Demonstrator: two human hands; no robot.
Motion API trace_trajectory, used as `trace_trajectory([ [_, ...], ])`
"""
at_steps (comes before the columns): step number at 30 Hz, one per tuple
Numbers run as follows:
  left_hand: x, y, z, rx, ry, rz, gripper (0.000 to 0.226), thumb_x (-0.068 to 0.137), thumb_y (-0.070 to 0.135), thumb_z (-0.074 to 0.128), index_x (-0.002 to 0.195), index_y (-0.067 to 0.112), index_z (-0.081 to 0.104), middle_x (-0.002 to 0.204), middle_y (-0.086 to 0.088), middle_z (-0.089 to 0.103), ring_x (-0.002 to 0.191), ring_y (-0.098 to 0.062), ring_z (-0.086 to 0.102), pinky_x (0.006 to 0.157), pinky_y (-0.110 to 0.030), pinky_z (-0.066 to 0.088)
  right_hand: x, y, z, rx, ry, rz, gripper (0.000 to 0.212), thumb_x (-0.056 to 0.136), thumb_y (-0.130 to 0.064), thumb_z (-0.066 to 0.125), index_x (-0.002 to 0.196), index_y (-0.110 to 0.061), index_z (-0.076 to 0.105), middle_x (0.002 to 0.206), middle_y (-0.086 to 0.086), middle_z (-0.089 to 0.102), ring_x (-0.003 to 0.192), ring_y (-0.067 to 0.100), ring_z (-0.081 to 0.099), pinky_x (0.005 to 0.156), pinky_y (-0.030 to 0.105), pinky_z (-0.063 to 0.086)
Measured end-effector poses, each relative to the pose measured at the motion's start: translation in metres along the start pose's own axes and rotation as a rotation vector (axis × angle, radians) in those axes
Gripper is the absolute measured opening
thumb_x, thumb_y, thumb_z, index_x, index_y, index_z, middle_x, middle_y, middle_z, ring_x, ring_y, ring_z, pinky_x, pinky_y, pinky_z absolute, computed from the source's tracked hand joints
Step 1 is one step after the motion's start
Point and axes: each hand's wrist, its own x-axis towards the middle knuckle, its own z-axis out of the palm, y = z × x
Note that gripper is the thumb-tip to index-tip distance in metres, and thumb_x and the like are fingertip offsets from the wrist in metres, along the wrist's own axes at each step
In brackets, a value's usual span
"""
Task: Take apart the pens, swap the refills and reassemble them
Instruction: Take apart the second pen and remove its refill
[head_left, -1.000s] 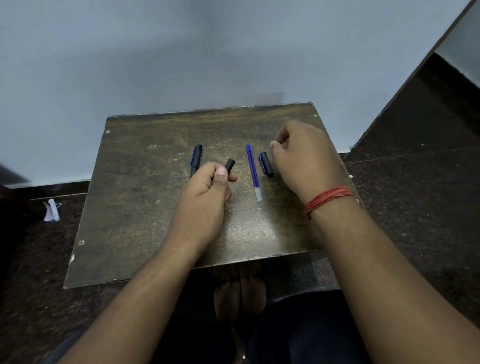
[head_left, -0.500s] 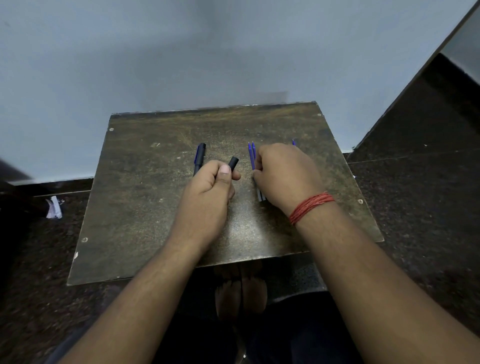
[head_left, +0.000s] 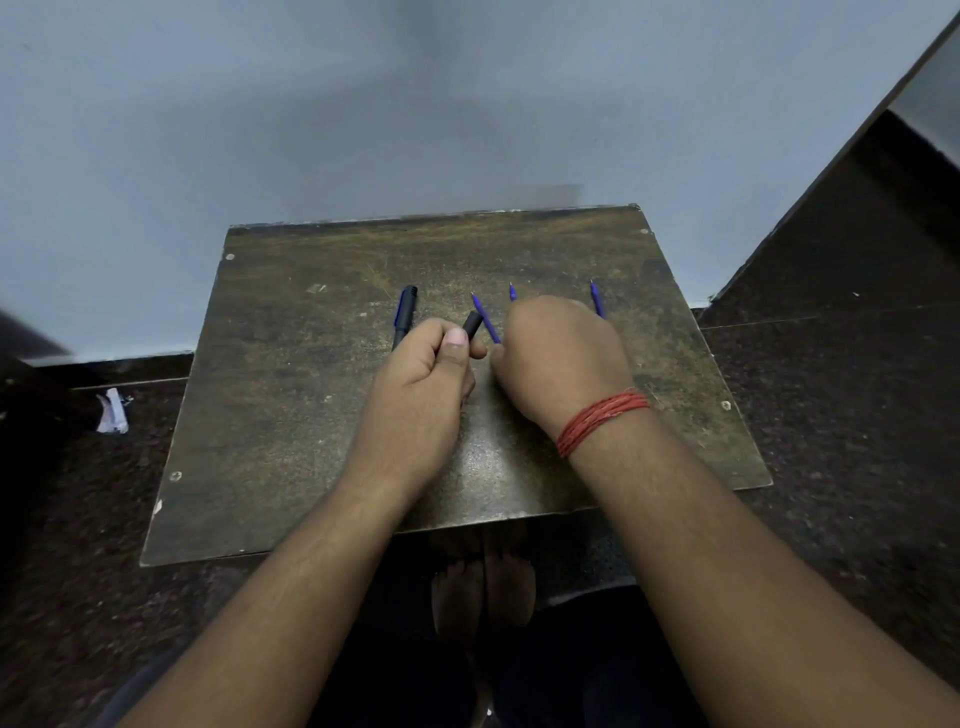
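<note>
My left hand (head_left: 421, 384) is closed around a black pen barrel (head_left: 471, 325), whose open end sticks out past my thumb. Left of it a capped dark pen (head_left: 405, 312) lies on the worn wooden table (head_left: 291, 415). My right hand (head_left: 561, 358) is curled over blue refills beside the barrel. A tilted blue refill (head_left: 485, 321) runs from the thumb up and to the left, close to the barrel's end. Two more blue tips, a second refill (head_left: 512, 293) and a third refill (head_left: 596, 300), poke out beyond the knuckles. The rest of them is hidden under the hand.
The table is small and stands against a pale wall (head_left: 415, 104). Dark floor surrounds it, with a crumpled white paper scrap (head_left: 111, 410) at the left. My bare feet (head_left: 483, 587) show below the table's near edge.
My right hand came left from the table's right side onto the refills and closed over them. One refill has tilted toward the barrel. The black cap near it is now hidden.
</note>
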Motion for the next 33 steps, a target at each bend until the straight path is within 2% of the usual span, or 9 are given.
trace_trajectory([
  [5, 0.0, 0.0, -0.001, -0.005, 0.005, 0.008, 0.033, 0.111, 0.026, 0.04, 0.089, 0.022, 0.063, 0.057, 0.011, 0.042, 0.045, -0.005, 0.031, 0.043, -0.022, 0.026, 0.001, -0.007, 0.002, -0.047, 0.009, 0.002, 0.033, 0.087, -0.021, 0.06, 0.064, -0.019, 0.036, 0.086, 0.009, 0.068, 0.09, 0.033, 0.066, 0.06, 0.033, 0.034],
  [9, 0.001, -0.002, 0.0, -0.017, 0.018, 0.028, 0.031, 0.108, 0.03, 0.041, 0.088, 0.023, 0.063, 0.055, 0.012, 0.044, 0.045, -0.003, 0.033, 0.043, -0.02, 0.027, 0.002, -0.008, 0.0, 0.003, -0.003, -0.011, 0.014, 0.086, -0.025, 0.061, 0.075, -0.017, 0.057, 0.088, 0.011, 0.067, 0.092, 0.034, 0.065, 0.063, 0.033, 0.037],
  [12, 0.003, -0.004, -0.002, -0.058, 0.048, 0.024, 0.029, 0.1, 0.039, 0.04, 0.089, 0.023, 0.062, 0.056, 0.011, 0.046, 0.046, -0.006, 0.034, 0.045, -0.023, 0.029, 0.004, -0.004, -0.008, 0.117, -0.075, 0.027, 0.025, 0.082, -0.032, 0.06, 0.066, -0.015, 0.051, 0.07, 0.008, 0.057, 0.082, 0.033, 0.062, 0.061, 0.031, 0.036],
  [15, 0.006, -0.005, -0.003, -0.15, 0.161, -0.026, 0.03, 0.107, 0.036, 0.04, 0.09, 0.023, 0.061, 0.066, 0.01, 0.059, 0.051, -0.006, 0.045, 0.048, -0.028, 0.04, 0.002, 0.0, -0.019, 0.333, -0.09, 0.113, 0.021, 0.076, -0.032, 0.058, 0.067, -0.013, 0.057, 0.067, 0.005, 0.065, 0.073, 0.028, 0.063, 0.059, 0.032, 0.045],
  [18, 0.011, -0.003, -0.002, -0.337, 0.237, -0.093, 0.034, 0.112, 0.025, 0.037, 0.089, 0.015, 0.06, 0.082, 0.003, 0.071, 0.065, -0.006, 0.064, 0.061, -0.024, 0.056, -0.004, -0.004, -0.025, 0.539, -0.09, 0.144, 0.017, 0.076, -0.032, 0.062, 0.07, -0.017, 0.065, 0.062, -0.003, 0.066, 0.063, 0.01, 0.061, 0.058, 0.026, 0.047],
  [20, 0.011, -0.002, -0.001, -0.42, 0.209, -0.09, 0.035, 0.112, 0.021, 0.036, 0.089, 0.011, 0.06, 0.082, 0.001, 0.075, 0.073, -0.008, 0.071, 0.068, -0.023, 0.059, -0.006, -0.009, -0.025, 0.609, -0.12, 0.147, 0.016, 0.077, -0.031, 0.066, 0.071, -0.017, 0.065, 0.063, -0.006, 0.064, 0.059, 0.001, 0.055, 0.049, 0.013, 0.038],
  [23, 0.009, -0.001, -0.001, -0.41, 0.164, -0.049, 0.036, 0.112, 0.022, 0.037, 0.089, 0.013, 0.063, 0.082, 0.004, 0.078, 0.08, -0.008, 0.075, 0.075, -0.024, 0.059, -0.005, -0.011, -0.024, 0.63, -0.116, 0.147, 0.014, 0.08, -0.029, 0.066, 0.073, -0.017, 0.064, 0.064, -0.008, 0.062, 0.058, 0.0, 0.052, 0.048, 0.009, 0.036],
  [28, 0.01, -0.003, 0.0, -0.39, 0.169, -0.022, 0.032, 0.111, 0.022, 0.04, 0.093, 0.014, 0.064, 0.086, 0.005, 0.079, 0.087, -0.011, 0.076, 0.082, -0.028, 0.06, -0.004, -0.008, -0.02, 0.708, -0.089, 0.158, 0.01, 0.08, -0.026, 0.066, 0.079, -0.017, 0.063, 0.067, -0.008, 0.062, 0.059, 0.004, 0.053, 0.047, 0.016, 0.035],
  [33, 0.009, -0.002, 0.0, -0.36, 0.161, -0.026, 0.032, 0.111, 0.022, 0.041, 0.091, 0.016, 0.066, 0.089, 0.004, 0.08, 0.091, -0.015, 0.077, 0.082, -0.029, 0.062, -0.001, -0.006, -0.017, 1.012, -0.166, 0.29, 0.012, 0.08, -0.015, 0.071, 0.091, -0.012, 0.067, 0.065, -0.008, 0.064, 0.062, 0.009, 0.061, 0.065, 0.034, 0.054],
])
